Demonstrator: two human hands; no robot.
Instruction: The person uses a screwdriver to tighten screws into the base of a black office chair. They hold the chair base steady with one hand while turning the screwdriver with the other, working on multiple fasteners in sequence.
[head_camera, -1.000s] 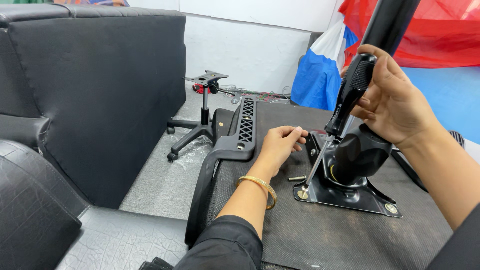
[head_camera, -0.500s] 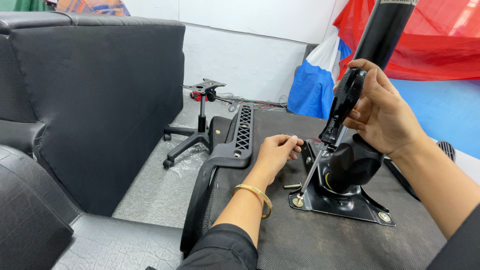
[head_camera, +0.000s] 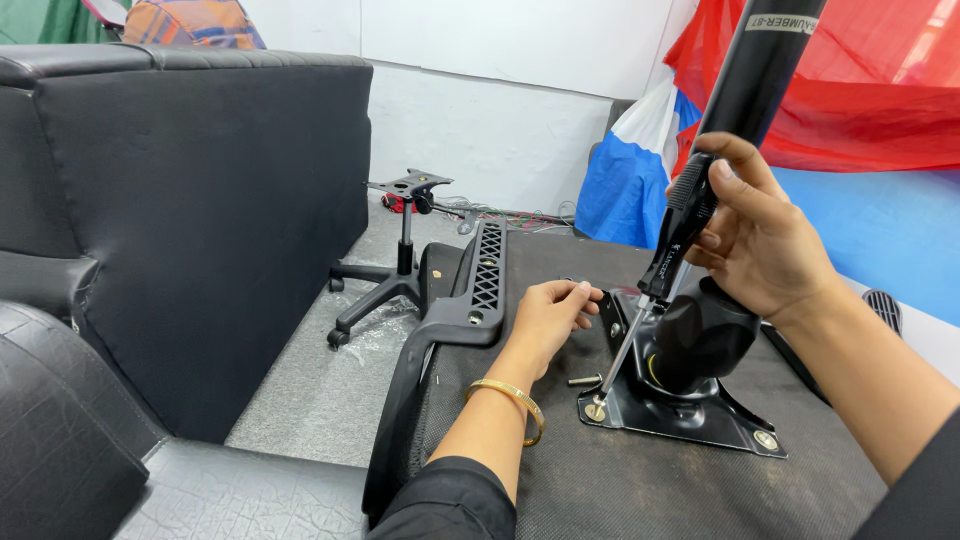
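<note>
- Little had shifted since the earlier frames: the right hand (head_camera: 765, 240) stayed clenched on the black-handled screwdriver (head_camera: 668, 252), its tip on a bolt (head_camera: 596, 408) at the 7 o'clock corner of the black metal chair base plate (head_camera: 690, 415).
- At 9 o'clock of the plate, the left hand (head_camera: 550, 318) rested loosely curled on the dark fabric seat underside (head_camera: 620, 480), grasping nothing visible.
- One loose bolt (head_camera: 585, 380) lay beside the plate; by my judgement fastening was partly done.
- At 10 o'clock sat the black plastic armrest (head_camera: 470, 300).
</note>
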